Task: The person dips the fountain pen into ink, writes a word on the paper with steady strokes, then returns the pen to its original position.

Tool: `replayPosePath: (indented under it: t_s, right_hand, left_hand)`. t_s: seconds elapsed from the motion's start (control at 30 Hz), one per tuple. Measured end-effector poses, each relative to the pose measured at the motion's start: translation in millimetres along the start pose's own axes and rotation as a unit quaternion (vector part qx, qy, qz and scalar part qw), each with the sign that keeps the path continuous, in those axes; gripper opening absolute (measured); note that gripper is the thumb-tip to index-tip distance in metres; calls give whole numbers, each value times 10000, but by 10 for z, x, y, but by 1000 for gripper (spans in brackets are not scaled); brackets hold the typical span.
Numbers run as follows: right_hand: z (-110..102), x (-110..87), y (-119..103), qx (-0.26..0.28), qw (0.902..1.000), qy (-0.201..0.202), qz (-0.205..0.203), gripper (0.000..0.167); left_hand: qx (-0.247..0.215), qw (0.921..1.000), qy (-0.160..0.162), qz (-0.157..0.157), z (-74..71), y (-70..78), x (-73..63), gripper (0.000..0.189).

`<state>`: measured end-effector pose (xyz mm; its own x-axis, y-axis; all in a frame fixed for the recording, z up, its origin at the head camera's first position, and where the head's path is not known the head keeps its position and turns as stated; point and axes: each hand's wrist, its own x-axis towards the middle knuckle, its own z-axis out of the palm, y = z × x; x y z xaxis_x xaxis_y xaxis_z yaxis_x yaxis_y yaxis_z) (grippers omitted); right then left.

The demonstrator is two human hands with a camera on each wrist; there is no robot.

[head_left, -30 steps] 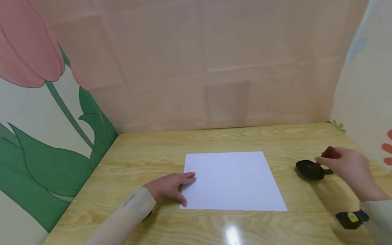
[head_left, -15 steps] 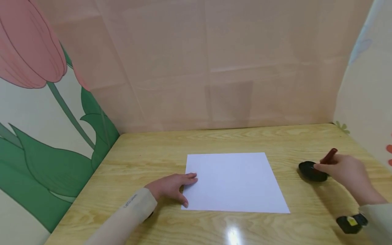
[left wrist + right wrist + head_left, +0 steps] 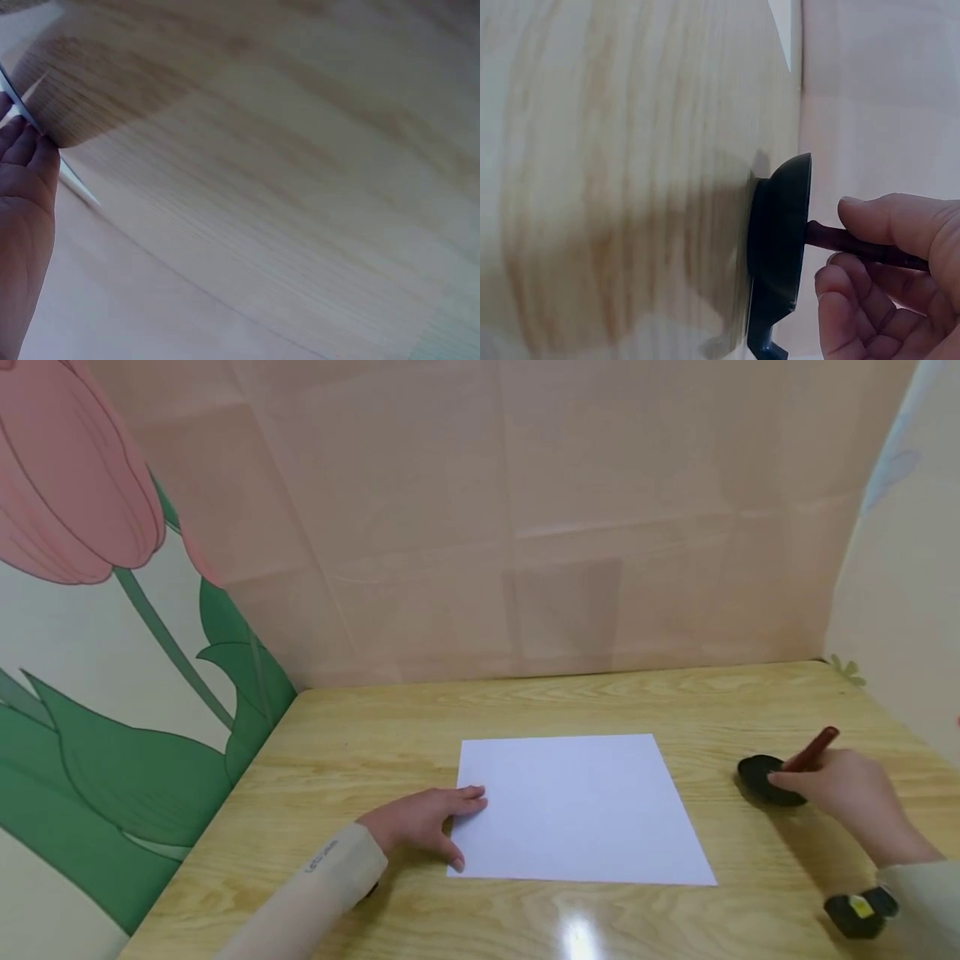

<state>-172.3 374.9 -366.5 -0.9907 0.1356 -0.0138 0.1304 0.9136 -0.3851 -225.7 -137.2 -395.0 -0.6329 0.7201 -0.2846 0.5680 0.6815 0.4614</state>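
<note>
In the head view, a white sheet of paper (image 3: 577, 810) lies flat on the wooden table. My left hand (image 3: 427, 822) rests on its left edge, fingers and thumb spread. At the right, my right hand (image 3: 851, 793) pinches a dark red brush-like stick (image 3: 816, 748) between thumb and fingers. Its upper end leans away to the right, while the lower end is down inside a small black dish (image 3: 759, 777). The right wrist view shows the dish (image 3: 778, 232) side-on, with a short handle; its rim hides the tip of the stick (image 3: 847, 241).
The wooden tabletop (image 3: 360, 727) runs back to a pinkish sheet (image 3: 420, 527) hung as a backdrop. A tulip-patterned panel (image 3: 165, 760) stands at the left, and a pale panel (image 3: 907, 610) at the right. Black wrist gear (image 3: 855, 914) hangs under the right sleeve.
The right hand has turned and lowered slightly at the dish, and the red stick now shows longer and slanted. The dish's handle has gone behind the hand. The left hand stays on the paper.
</note>
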Motion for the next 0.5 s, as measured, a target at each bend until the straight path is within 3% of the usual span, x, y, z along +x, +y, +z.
replayPosePath:
  t_s: [0.5]
  right_hand:
    - [71,-42,38,93,9997,197,132,37]
  left_hand:
    - [0,10000,11,66,9,-10,-1,87]
